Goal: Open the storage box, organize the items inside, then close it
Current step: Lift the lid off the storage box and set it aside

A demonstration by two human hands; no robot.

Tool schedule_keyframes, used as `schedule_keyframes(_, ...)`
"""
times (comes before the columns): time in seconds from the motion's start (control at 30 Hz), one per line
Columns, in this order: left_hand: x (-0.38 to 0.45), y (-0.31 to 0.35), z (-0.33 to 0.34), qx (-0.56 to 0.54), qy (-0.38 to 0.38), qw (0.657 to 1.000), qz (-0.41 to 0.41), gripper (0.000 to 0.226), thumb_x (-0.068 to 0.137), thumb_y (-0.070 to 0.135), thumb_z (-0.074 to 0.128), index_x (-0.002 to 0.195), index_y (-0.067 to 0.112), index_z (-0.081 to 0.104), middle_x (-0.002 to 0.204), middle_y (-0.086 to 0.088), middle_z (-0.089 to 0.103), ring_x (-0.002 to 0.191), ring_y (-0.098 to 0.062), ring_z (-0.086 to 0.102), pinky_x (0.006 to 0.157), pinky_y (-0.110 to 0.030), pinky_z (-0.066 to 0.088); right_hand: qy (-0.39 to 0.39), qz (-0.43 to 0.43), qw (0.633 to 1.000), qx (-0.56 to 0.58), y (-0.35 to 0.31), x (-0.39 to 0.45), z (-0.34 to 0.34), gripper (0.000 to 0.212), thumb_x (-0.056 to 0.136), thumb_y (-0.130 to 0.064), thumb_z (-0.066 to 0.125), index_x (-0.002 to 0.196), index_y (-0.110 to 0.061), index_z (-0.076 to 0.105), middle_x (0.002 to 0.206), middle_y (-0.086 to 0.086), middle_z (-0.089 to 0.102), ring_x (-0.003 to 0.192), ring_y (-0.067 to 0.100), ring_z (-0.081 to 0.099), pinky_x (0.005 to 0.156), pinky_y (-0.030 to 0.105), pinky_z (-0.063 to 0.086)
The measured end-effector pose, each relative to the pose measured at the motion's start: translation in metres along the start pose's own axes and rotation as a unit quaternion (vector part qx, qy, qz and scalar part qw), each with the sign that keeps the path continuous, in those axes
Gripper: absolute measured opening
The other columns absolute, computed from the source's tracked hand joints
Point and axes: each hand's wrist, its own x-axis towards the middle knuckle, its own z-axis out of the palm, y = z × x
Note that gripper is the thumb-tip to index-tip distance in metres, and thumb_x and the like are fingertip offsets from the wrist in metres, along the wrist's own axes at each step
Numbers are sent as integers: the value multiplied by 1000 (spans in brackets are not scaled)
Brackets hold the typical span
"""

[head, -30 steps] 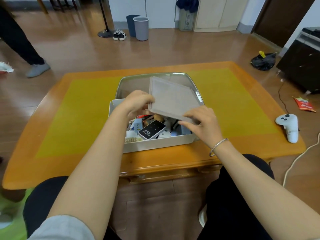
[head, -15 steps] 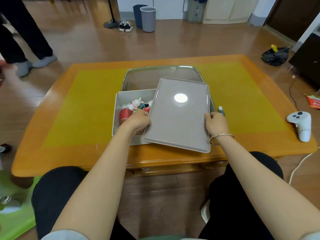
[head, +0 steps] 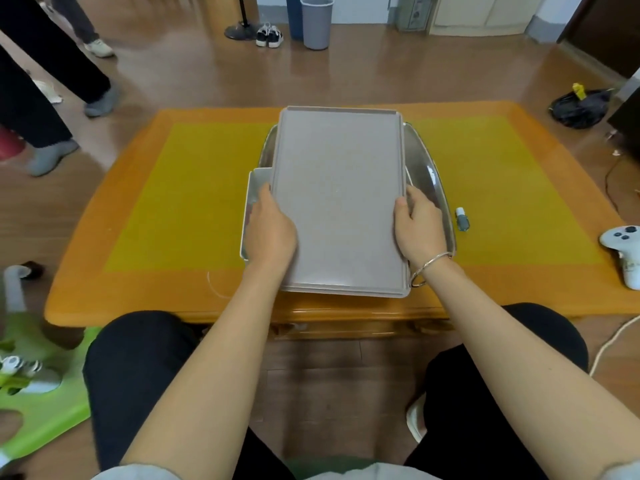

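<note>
View: a single wide-angle camera worn on the person's head
Facing: forward and down, over the lap and onto the tabletop (head: 194, 188)
Nearness: close; both forearms run up from the bottom edge to the hands (head: 272, 230) at mid-frame
Reach: the floor (head: 433, 74) beyond the far edge of the tabletop shows at the top
Edges: straight lines bow towards the frame sides
Shared ground: one view only

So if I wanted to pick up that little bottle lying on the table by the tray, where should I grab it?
Pinch the little bottle across its dark body, coming straight down from above. It lies on its side on the table, white cap pointing away, with bare table on its right. The clear tray and the right hand crowd its left, so come from the right.
</note>
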Motion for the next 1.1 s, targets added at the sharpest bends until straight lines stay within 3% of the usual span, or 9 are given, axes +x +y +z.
schedule_keyframes(0.2, 17, -46, -28, -14, 0, 999, -35, 62, 90, 0, 33, 146, 27, 29, 125, -13, 59, 108, -37, 56, 78, -36, 40, -86, -9, 996, -22, -24, -3, 36, 30, 95, -25, 44, 120, -16, 57, 80, 2, 65, 77, 18, 59, 71, 31, 47)
schedule_keyframes(0.33, 37, -76, -51, -16, 27, 997, -65, 60, 91, 0, 32, 146, 24, 31, 128, -13, 58, 112, -36, 55, 82, -37, 41, -100, -85, 986, -103, -32, -11, 59, 31, 97, -32, 41, 107, -14, 65, 97, 5, 65, 92, 22, 57, 82, 37, 46)
schedule_keyframes(0.4, 46, -90, -63, -7, 43, 996, -82, 58, 92, 3, 31, 146, 24, 33, 127, -16, 58, 112, -38, 54, 83, -39, 41, -105, -103, 975, -167, -33, -14, 69, 34, 97, -37, 40, 114, -17, 62, 110, 4, 61, 105, 22, 53, 89, 38, 42)
schedule_keyframes(0.57, 67, -127, -95, 31, 77, 992, -94, 52, 90, 4, 32, 138, 21, 40, 120, -23, 59, 109, -44, 52, 76, -41, 36, -148, -55, 946, -282, -30, -17, 87, 45, 95, -43, 42, 134, -21, 46, 139, 6, 41, 128, 27, 35, 104, 44, 30)
schedule_keyframes(0.83, 84, -174, -122, 71, 105, 986, -105, 50, 92, 8, 32, 138, 28, 38, 121, -21, 58, 109, -44, 52, 78, -42, 36, -210, -21, 923, -321, -35, -8, 106, 59, 94, -49, 38, 146, -23, 27, 155, 8, 19, 142, 29, 13, 113, 52, 16)
schedule_keyframes(1.1, 99, -205, -118, 148, 61, 980, -114, 56, 89, 6, 33, 140, 30, 34, 118, -21, 60, 103, -45, 56, 76, -44, 39, -260, 9, 905, -338, -34, -5, 111, 55, 94, -55, 31, 143, -30, 31, 158, 5, 10, 145, 27, 5, 112, 53, 12)
